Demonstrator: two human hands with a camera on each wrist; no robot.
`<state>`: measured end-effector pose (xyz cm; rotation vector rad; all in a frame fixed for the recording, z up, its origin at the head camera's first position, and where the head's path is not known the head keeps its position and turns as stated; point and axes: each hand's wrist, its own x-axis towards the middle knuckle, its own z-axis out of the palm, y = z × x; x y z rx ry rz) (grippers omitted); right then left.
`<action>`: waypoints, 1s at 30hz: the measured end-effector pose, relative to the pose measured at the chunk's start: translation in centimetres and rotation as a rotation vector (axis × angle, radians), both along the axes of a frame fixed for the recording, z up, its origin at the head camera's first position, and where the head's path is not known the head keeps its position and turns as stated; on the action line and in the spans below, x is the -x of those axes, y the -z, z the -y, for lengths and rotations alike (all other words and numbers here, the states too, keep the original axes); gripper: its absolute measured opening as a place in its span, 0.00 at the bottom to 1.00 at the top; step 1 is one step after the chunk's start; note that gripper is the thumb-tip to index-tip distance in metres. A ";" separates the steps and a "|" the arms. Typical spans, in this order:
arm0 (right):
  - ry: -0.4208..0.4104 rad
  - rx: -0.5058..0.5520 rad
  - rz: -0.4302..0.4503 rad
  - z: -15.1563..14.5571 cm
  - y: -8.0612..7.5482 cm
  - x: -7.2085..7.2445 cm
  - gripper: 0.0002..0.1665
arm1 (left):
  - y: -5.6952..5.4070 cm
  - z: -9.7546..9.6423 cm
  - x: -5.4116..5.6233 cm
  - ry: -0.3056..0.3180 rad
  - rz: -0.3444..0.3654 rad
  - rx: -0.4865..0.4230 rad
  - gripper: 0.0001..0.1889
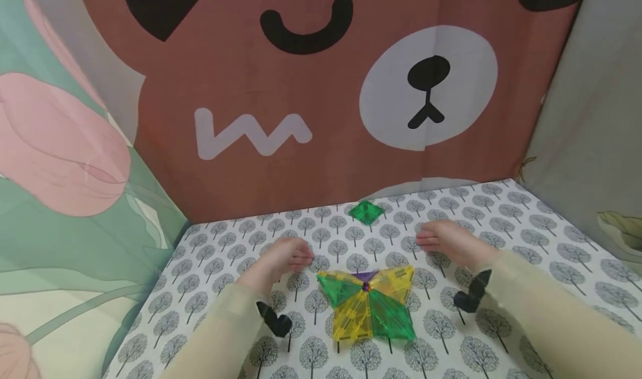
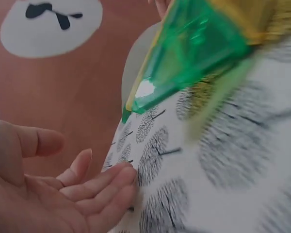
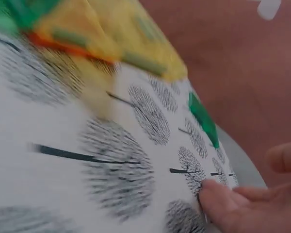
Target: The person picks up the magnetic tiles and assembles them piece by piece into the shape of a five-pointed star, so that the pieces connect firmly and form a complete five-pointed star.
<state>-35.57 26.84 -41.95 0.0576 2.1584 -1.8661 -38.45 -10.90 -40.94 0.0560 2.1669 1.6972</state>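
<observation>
A shape built of translucent magnetic tiles (image 1: 388,312), yellow and green with a little purple at the back, stands on the tree-print cloth. Its panels meet at a small dark centre point. To its left, apart from it, my left hand (image 1: 287,256) rests with relaxed fingers and nothing in it. The left wrist view shows that palm turned up, below a green panel (image 2: 194,53). My right hand (image 1: 451,239), likewise holding nothing, lies to the right of the shape and farther back. In the right wrist view a yellow panel (image 3: 145,43) is well away from its fingers.
A loose green diamond-shaped tile (image 1: 367,212) lies near the back edge of the cloth (image 1: 225,267). Behind it rises a brown bear-print curtain (image 1: 321,173). A floral curtain (image 1: 60,145) closes the left side, and a grey one (image 1: 592,117) the right.
</observation>
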 end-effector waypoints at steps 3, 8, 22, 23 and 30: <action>-0.022 0.000 -0.020 1.0 -0.1 2.6 0.35 | 0.2 -1.0 2.3 0.032 0.026 -0.052 0.22; -0.085 0.004 -0.052 2.3 -0.5 6.3 0.33 | 0.6 -1.8 5.3 0.061 0.040 -0.160 0.23; -0.220 -0.205 -0.071 4.4 -0.6 10.0 0.32 | 2.5 -4.2 8.4 0.133 0.081 -0.360 0.25; -0.244 -0.242 -0.077 4.7 -0.7 10.0 0.32 | 2.5 -4.3 8.5 0.138 0.078 -0.352 0.25; -0.357 -0.348 -0.138 6.6 -0.9 10.7 0.32 | 2.2 -4.5 9.4 0.138 0.086 -0.269 0.32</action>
